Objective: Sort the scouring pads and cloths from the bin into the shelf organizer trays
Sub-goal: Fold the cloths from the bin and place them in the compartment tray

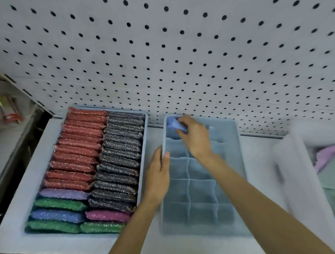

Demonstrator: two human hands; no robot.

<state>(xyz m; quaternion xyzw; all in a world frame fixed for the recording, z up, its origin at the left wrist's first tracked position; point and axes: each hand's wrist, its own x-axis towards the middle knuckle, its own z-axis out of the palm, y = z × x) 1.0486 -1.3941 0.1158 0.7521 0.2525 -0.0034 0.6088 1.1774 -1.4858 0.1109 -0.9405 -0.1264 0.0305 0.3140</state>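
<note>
The right hand is grasping a blue cloth, just beyond its fingers, over the far-left cell of the divided tray. The left hand is pinching the tray's left wall. The scouring pads are lying to the left of it.

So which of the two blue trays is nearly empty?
The right blue plastic divided tray; the left blue plastic tray is packed with glittery scouring pads.

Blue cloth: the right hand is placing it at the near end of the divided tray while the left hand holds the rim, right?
Not quite. The head view shows the right hand holding the blue cloth at the far end of the divided tray, by the pegboard. The left hand does hold the rim.
</note>
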